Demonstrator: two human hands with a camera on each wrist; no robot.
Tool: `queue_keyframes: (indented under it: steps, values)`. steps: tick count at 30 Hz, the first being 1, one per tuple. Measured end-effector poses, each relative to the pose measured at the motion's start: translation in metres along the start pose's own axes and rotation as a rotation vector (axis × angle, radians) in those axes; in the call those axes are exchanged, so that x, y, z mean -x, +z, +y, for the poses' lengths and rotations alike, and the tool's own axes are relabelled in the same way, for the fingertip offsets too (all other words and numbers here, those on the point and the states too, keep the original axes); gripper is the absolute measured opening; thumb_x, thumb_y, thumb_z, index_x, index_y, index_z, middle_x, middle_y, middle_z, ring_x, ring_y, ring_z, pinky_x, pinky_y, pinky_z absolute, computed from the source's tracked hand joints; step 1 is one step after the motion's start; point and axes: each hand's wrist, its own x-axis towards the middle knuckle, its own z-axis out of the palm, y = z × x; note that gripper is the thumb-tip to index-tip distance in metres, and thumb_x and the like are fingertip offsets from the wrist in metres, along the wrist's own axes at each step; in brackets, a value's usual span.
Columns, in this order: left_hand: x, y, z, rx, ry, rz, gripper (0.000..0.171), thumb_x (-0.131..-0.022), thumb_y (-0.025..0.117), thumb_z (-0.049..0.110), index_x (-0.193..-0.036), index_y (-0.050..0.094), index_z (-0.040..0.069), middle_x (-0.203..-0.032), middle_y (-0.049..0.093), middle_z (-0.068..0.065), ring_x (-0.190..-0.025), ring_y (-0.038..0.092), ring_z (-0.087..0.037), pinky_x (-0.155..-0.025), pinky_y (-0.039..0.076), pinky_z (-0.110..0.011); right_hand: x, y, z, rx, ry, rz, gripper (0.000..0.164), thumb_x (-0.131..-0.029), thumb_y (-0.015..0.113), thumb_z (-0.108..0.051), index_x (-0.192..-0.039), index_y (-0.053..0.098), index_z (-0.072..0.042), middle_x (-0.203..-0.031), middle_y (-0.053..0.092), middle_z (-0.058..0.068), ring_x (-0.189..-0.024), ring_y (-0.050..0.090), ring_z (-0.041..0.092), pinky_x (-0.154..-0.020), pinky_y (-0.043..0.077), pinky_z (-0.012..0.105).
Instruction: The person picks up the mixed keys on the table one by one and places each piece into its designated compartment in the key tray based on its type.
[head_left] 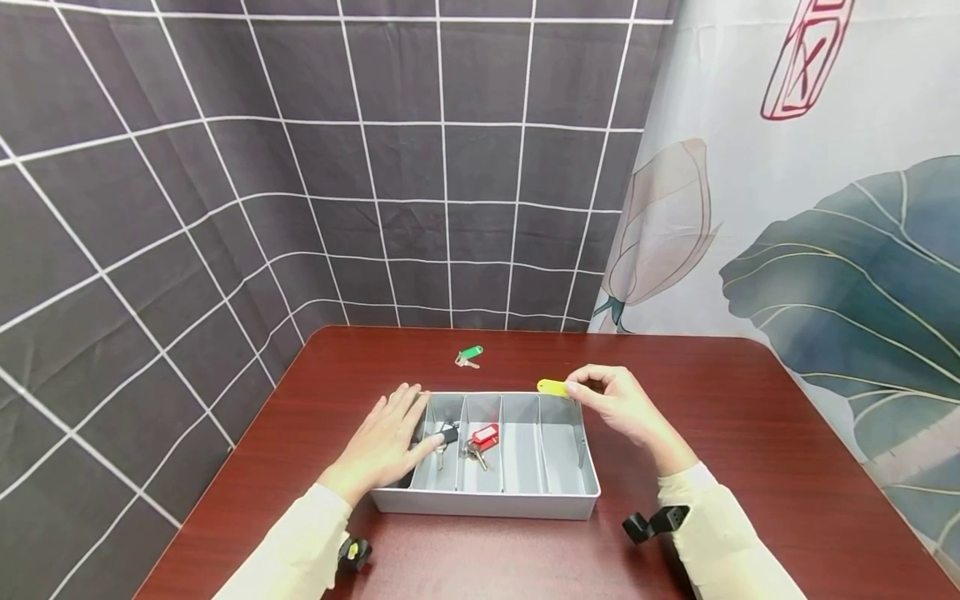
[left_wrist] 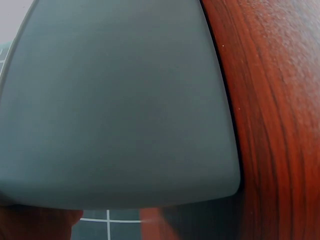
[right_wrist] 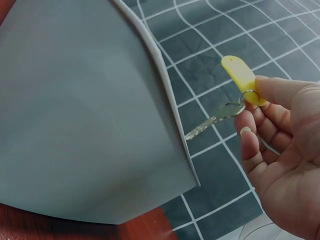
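My right hand [head_left: 618, 406] pinches a yellow key tag [head_left: 552, 387] between thumb and fingers, at the far right corner of a grey divided tray [head_left: 487, 502]. In the right wrist view a silver key [right_wrist: 212, 122] hangs by a ring from the yellow tag [right_wrist: 239, 75], its tip right at the tray's rim. My left hand [head_left: 384, 439] lies over the tray's left end with fingers extended. Under its thumb side, a black-tagged key [head_left: 448, 435] lies in one compartment. The compartment to the right of that holds a red key tag [head_left: 486, 435] with keys.
Behind the tray, a green key tag [head_left: 471, 352] with a key lies on the reddish-brown table [head_left: 675, 375]. A dark gridded cloth [head_left: 480, 158] hangs behind and to the left, and a white flower-printed cloth [head_left: 720, 75] hangs at the right.
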Motion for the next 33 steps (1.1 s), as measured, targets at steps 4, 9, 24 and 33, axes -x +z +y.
queue_keyframes:
  steps: [4,9,24,33]
  values:
    - [0.0,0.0,0.0,-0.004,0.002,0.0,0.078,-0.093,0.043,0.063,-0.148,0.036,0.008,-0.152,0.033,-0.013,-0.143,0.024,-0.03,-0.113,0.019,-0.05,0.001,0.001,0.0,0.016,0.016,-0.031,0.013,-0.087,0.072,-0.02,-0.093,0.072,-0.008,-0.082,0.066,0.007,-0.068,0.054,0.015,-0.058,0.044,0.023]
    - [0.0,0.001,0.0,-0.008,0.001,0.002,0.078,-0.093,0.043,0.063,-0.148,0.036,0.009,-0.152,0.033,-0.012,-0.143,0.024,-0.029,-0.114,0.018,-0.049,0.001,0.001,0.006,0.033,0.024,-0.074,0.012,-0.086,0.073,-0.02,-0.091,0.073,-0.009,-0.081,0.066,0.005,-0.07,0.055,0.016,-0.06,0.045,0.023]
    - [0.003,0.003,0.004,-0.001,0.003,-0.003,0.078,-0.093,0.042,0.063,-0.148,0.036,0.008,-0.152,0.033,-0.013,-0.143,0.024,-0.03,-0.114,0.018,-0.05,0.009,-0.002,0.01,0.09,0.061,-0.202,0.009,-0.086,0.073,-0.015,-0.091,0.074,-0.009,-0.081,0.069,0.004,-0.07,0.057,0.011,-0.061,0.046,0.022]
    - [0.002,0.0,0.004,0.004,0.012,0.022,0.077,-0.093,0.045,0.062,-0.147,0.038,0.008,-0.151,0.035,-0.014,-0.142,0.026,-0.031,-0.113,0.019,-0.05,0.005,-0.006,0.024,0.162,0.004,-0.244,0.006,-0.085,0.074,-0.023,-0.088,0.075,-0.018,-0.081,0.07,-0.005,-0.071,0.058,0.012,-0.06,0.048,0.025]
